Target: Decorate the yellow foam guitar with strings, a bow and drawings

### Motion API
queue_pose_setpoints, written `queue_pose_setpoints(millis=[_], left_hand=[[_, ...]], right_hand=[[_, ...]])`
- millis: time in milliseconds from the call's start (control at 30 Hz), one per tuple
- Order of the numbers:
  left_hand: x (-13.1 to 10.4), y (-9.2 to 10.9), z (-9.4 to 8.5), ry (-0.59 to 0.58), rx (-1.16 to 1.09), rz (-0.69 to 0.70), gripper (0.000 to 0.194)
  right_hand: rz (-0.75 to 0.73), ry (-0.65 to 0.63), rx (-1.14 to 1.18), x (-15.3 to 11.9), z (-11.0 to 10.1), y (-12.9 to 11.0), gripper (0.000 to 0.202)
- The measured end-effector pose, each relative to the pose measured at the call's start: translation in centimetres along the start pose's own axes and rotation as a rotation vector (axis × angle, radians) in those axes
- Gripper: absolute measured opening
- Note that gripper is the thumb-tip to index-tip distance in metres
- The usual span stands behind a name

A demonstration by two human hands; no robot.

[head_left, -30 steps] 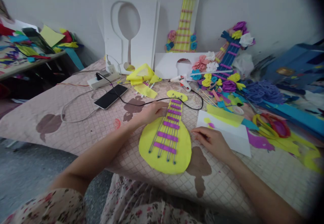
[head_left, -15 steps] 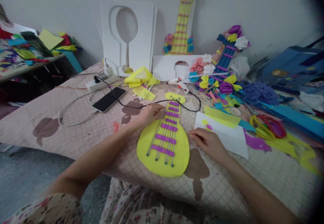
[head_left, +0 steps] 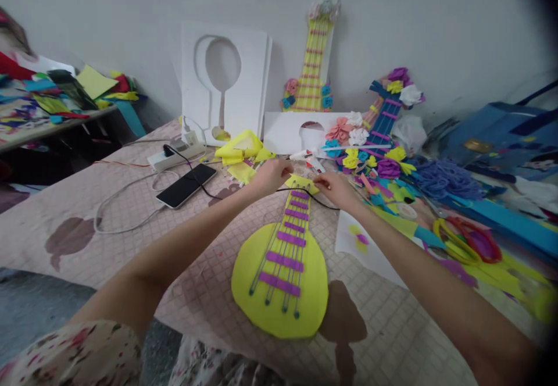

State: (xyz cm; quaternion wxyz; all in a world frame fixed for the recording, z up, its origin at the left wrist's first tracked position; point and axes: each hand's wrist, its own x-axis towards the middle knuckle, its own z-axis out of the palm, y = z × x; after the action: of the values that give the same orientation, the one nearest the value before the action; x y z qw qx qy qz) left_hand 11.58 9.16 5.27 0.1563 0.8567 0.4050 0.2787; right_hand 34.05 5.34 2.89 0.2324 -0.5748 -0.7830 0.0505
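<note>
A yellow lute-shaped craft piece (head_left: 244, 275) lies flat before me, with purple cross strips and thin dark strings along its neck. My left hand (head_left: 274, 175) is at the upper left of its head, fingers curled together. At the head's right end is my right hand (head_left: 335, 189), thumb and fingertips pinched at or very near the yellow edge. What either set of fingers holds, if anything, is too small to make out. A black cable (head_left: 325, 204) crosses the lute's neck between the hands. Just beyond the head rests a white glue gun (head_left: 300, 155).
Left of the lute lie a phone (head_left: 186, 186) and a power strip (head_left: 168, 156). White cut-out boards (head_left: 253, 84) lean on the wall beside decorated paper instruments (head_left: 314, 66). Scissors (head_left: 486, 240), paper scraps and blue yarn (head_left: 449, 174) crowd the right side.
Both hands have moved away from me, from beside the lute's neck and body up to its head. The white paper at right has shifted or tilted under my right forearm.
</note>
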Motion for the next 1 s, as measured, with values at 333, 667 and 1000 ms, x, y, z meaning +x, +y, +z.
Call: queue_pose_setpoints(millis=[333,667,1000], left_hand=[[3.7,-2.5,4.7,-0.142,-0.037,0.002,0.018],[4.0,-4.2,5.5,-0.107,-0.154,-0.134,0.010],[4.5,-4.6,5.9,-0.156,-0.212,-0.219,0.010]], right_hand=[[-0.010,-0.058,-0.014,1.7,2.5,2.3,0.012],[-0.040,-0.079,-0.020,1.9,2.3,2.1,0.016],[-0.050,-0.105,-0.039,2.2,2.5,2.3,0.016]])
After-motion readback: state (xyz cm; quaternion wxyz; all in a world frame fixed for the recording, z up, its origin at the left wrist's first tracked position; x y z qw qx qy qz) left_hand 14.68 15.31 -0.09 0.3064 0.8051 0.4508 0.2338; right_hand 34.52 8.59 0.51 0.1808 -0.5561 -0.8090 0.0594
